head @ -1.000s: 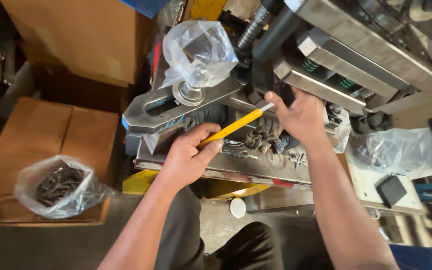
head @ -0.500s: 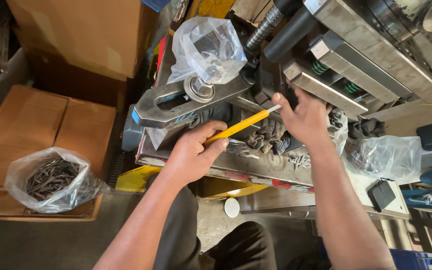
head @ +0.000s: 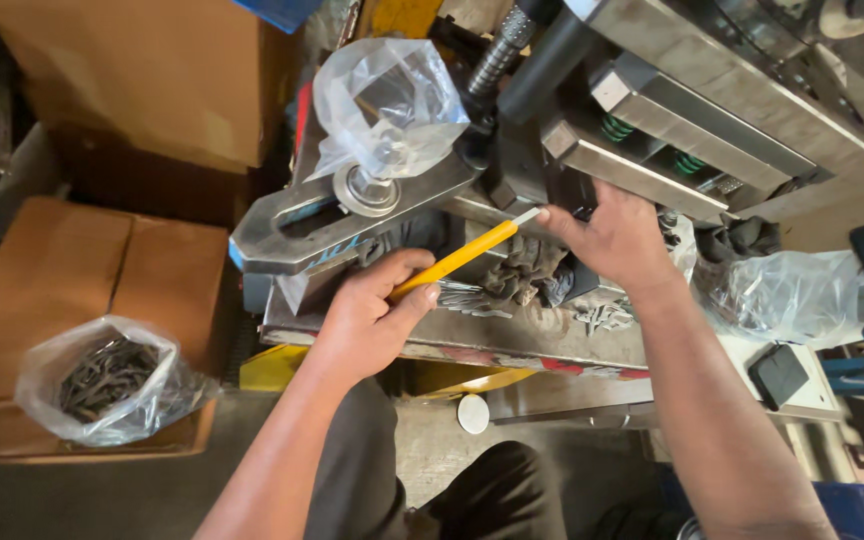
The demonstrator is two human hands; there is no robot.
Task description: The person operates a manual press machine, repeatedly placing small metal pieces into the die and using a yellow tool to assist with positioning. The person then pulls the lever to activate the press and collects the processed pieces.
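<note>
My left hand [head: 370, 315] grips the lower end of a yellow stick-shaped tool [head: 457, 257] that slants up to the right. Its pale tip reaches the fingertips of my right hand [head: 607, 235], which rests on the dark block of a steel press machine [head: 672, 120]. Whether the right hand holds a small part is hidden by its fingers. Below both hands lies a metal tray [head: 452, 345] with a rag and several small metal pieces. A heavy steel clamp arm [head: 297, 230] with a washer and bolt lies just left of my left hand.
A clear plastic bag [head: 387, 100] sits on the clamp arm. Another bag of dark metal pieces [head: 107, 380] rests on a cardboard box [head: 62, 280] at lower left, with a bigger box [head: 142, 70] behind. A crumpled plastic bag [head: 787, 295] lies at right.
The view has shifted slightly. Both hands stay at the machine; the right hand has moved a little up and its fingers now meet the tool's tip.
</note>
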